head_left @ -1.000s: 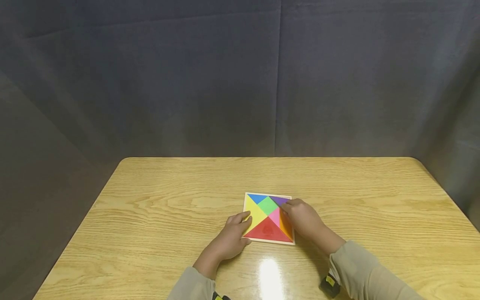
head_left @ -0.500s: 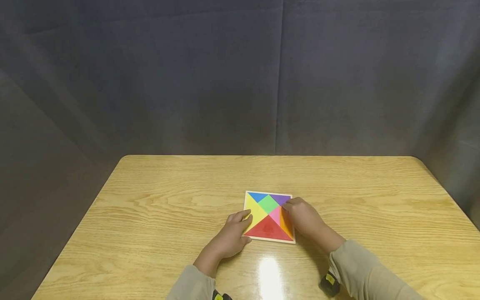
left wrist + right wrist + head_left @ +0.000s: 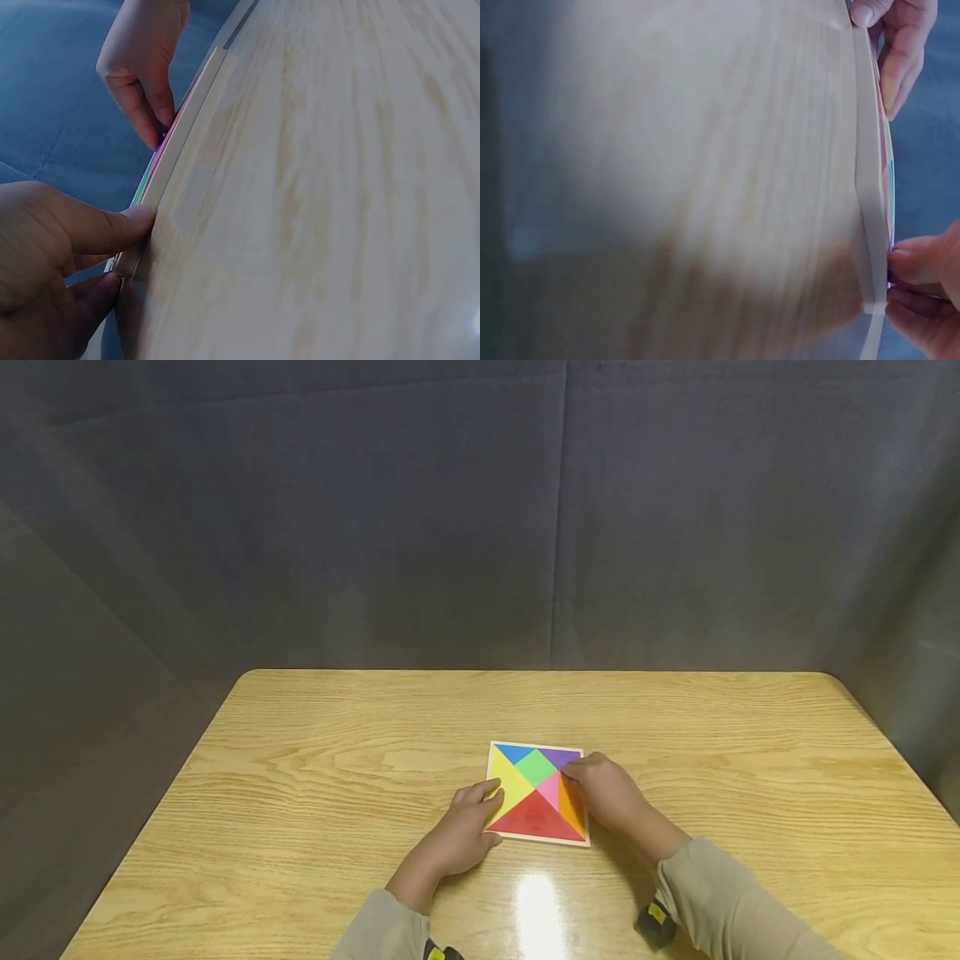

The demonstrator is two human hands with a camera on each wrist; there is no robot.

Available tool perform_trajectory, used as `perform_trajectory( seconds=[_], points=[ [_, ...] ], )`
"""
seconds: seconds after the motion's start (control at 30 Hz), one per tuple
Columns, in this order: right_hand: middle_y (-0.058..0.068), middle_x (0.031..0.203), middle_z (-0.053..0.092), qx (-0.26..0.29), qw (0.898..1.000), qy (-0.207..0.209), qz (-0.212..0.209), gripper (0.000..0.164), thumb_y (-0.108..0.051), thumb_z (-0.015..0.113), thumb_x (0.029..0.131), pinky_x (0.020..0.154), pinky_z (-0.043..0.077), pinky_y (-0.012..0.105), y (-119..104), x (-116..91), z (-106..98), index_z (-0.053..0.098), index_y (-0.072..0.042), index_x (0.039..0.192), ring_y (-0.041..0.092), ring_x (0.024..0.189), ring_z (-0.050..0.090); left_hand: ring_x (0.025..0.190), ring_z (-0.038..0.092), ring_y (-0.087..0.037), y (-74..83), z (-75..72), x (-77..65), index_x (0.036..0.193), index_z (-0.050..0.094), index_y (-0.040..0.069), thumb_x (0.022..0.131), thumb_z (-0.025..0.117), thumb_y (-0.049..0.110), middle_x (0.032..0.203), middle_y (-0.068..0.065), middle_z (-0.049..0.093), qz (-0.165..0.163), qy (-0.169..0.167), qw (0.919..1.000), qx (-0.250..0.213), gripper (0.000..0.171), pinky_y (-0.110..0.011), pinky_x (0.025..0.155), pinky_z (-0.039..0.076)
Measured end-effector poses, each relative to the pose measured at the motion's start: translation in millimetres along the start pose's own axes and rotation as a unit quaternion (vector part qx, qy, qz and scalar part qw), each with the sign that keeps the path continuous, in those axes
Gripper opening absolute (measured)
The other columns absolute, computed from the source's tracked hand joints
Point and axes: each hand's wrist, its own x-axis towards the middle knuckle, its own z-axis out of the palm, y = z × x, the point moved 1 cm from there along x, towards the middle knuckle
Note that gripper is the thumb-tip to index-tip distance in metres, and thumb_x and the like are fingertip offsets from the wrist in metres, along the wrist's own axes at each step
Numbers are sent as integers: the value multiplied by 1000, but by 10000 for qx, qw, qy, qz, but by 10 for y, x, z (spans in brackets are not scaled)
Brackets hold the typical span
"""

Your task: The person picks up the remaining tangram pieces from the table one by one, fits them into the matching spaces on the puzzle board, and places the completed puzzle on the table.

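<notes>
A square tangram puzzle in a pale wooden tray [image 3: 540, 839] lies flat on the table. Yellow [image 3: 510, 783], red [image 3: 536, 823], green [image 3: 536, 768], blue [image 3: 513, 752], pink [image 3: 550, 791], orange [image 3: 571, 810] and purple [image 3: 561, 757] pieces fill it. My left hand [image 3: 461, 832] grips the tray's near left corner, thumb on the front edge and fingers over the left side. At the right edge my right hand [image 3: 611, 795] has its thumb at the purple piece's lower corner and its fingers curled beside the tray. Part of the orange piece is covered by it.
The wooden table [image 3: 337, 752] reaches back to its rounded far corners. Dark grey cloth [image 3: 420, 527] hangs behind and on both sides. A bright reflection shows on the tabletop in front of the puzzle. Black wrist devices [image 3: 656, 924] sit under the sleeves.
My right thumb has shifted slightly over the purple piece, with more of that piece showing now. The left hand and the tray stay in place.
</notes>
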Motion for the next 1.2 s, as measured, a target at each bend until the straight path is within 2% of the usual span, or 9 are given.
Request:
perform_trajectory(
  seconds=[0.23,0.53,0.73,0.8,0.87,0.93,1.03,1.2],
  points=[
    [0,65,59,334,9989,-206,253,21,11,56,70,61,46,31,50,22,-34,66,-6,73,19,64,53,123,21,-25,-12,6,7,128,39,-1,81,57,8,136,-8,27,23,-25,10000,-6,51,-37,97,27],
    [-1,63,56,344,9979,-339,429,20,9,57,71,59,45,30,25,23,-55,64,-10,70,17,63,51,122,22,-25,3,-6,-3,128,39,-2,81,57,8,136,-8,28,75,-27,10000,-3,52,-36,96,28],
    [-5,59,50,377,9982,-302,352,19,7,58,72,59,44,30,8,10,-61,57,-11,64,17,63,50,122,23,-25,17,-27,13,128,39,-2,80,58,9,136,-8,29,-1,-66,9999,120,52,-36,96,29],
    [-3,61,51,289,9986,-368,263,15,3,58,74,60,45,31,-2,-7,-69,58,-10,67,17,63,51,122,23,-25,29,-32,15,127,39,-2,80,58,9,136,-8,29,-38,-92,9998,160,52,-36,96,28],
    [2,70,58,201,9986,-479,116,6,-1,58,76,66,47,33,-9,-37,-74,62,-5,77,20,70,55,122,23,-25,42,-36,15,128,39,-2,81,57,9,136,-7,29,-76,-119,9997,190,52,-36,97,28],
    [9,85,62,138,9978,-643,-14,15,-5,59,78,74,46,37,-15,-75,-76,63,0,91,25,82,57,122,23,-24,50,-36,15,128,39,-2,80,57,9,135,-7,29,-120,-140,9996,217,51,-36,96,28],
    [17,107,57,200,9961,-862,-62,32,-9,58,80,85,40,41,-3,-134,-84,57,4,108,31,100,51,123,23,-24,62,-41,17,127,40,-1,80,58,9,135,-7,30,-158,-132,9995,259,52,-36,97,28],
    [19,120,47,569,9915,-1168,21,40,-11,56,81,91,34,43,41,-195,-102,51,3,118,33,111,43,123,24,-25,64,-50,26,127,40,-3,80,58,9,134,-9,31,-143,-118,9991,380,51,-37,97,27]
  ],
)
